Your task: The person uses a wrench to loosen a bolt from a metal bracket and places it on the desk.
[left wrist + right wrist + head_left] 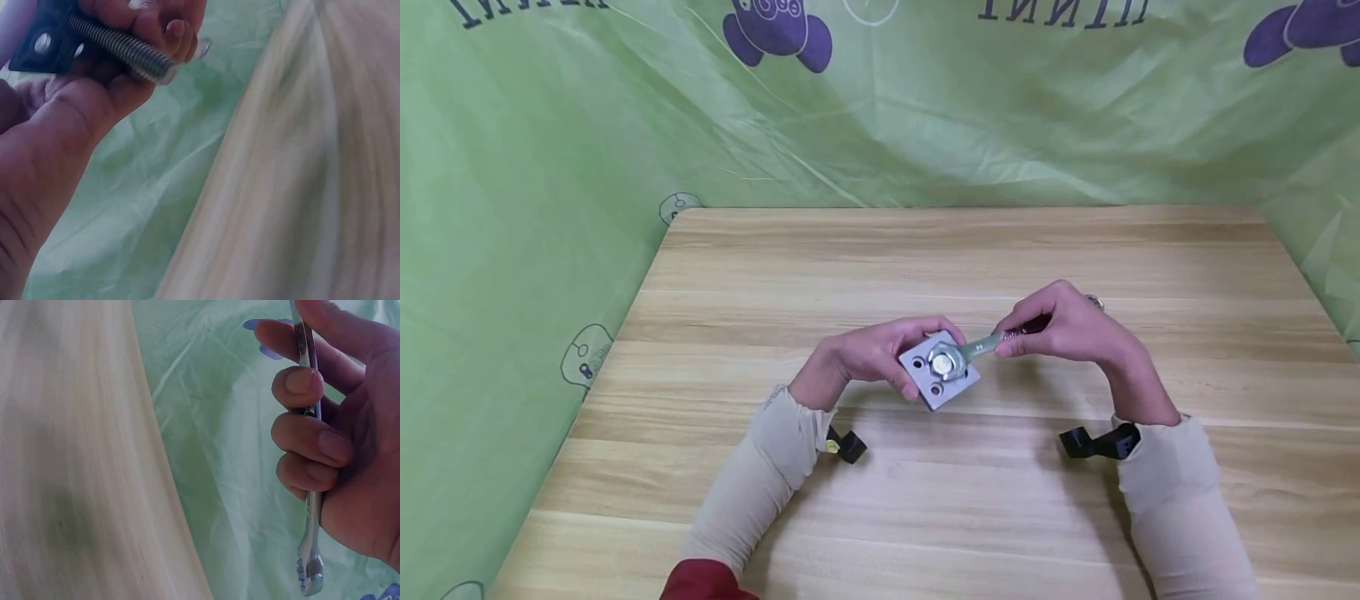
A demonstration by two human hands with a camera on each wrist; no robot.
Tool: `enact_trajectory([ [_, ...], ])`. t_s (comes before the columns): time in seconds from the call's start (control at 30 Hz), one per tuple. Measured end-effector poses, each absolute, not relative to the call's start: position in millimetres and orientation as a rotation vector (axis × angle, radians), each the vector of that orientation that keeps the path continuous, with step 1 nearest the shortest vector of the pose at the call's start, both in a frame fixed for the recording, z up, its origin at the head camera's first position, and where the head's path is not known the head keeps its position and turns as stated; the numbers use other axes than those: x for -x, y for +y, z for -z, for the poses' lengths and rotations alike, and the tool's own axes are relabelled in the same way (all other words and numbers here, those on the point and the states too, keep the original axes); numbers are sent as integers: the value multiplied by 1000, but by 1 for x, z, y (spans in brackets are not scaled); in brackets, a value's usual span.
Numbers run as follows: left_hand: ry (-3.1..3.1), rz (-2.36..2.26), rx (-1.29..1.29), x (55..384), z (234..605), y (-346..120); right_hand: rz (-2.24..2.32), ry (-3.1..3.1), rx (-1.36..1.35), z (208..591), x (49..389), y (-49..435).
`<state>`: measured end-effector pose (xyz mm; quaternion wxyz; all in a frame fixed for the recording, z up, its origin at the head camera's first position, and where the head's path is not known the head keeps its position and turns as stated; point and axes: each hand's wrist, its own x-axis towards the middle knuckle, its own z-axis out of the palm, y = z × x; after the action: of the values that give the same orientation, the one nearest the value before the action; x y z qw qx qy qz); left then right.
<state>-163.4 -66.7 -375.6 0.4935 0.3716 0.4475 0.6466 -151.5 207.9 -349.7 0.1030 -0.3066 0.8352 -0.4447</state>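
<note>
Metal plate (953, 389) with a bolt (942, 365) through it is over the table (880, 525), held by the left hand (883, 350); the right hand (1066, 327) grips a wrench (982, 346), its end at the bolt.

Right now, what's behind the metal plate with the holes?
A threaded rod sticks out behind the metal plate, next to the left hand. The hand covers part of the plate's back, so what's under there can't be seen.

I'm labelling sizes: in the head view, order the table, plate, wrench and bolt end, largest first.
Largest: table
Then plate and wrench, unranked: the right hand hides part of the wrench
Smallest: bolt end
</note>
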Motion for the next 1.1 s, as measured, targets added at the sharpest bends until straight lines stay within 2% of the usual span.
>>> enact_trajectory([
  [0.2, 1022, -1345, -983, 160, 379, -62, 1233, 2346, 1055, 352, 151, 200],
  [0.4, 1089, -1382, -1017, 162, 375, -65, 1353, 2365, 1113, 350, 154, 211],
  [0.5, 1162, -1484, -1009, 164, 370, -70, 1457, 2437, 1015, 350, 154, 223],
  [0.6, 1289, -1630, -925, 165, 365, -72, 1479, 2530, 807, 351, 154, 230],
  [0.8, 1597, -1945, -634, 164, 364, -64, 1349, 2713, 454, 355, 156, 221],
  [1.1, 1947, -2095, -422, 165, 372, -51, 1253, 2804, 360, 360, 160, 201],
])
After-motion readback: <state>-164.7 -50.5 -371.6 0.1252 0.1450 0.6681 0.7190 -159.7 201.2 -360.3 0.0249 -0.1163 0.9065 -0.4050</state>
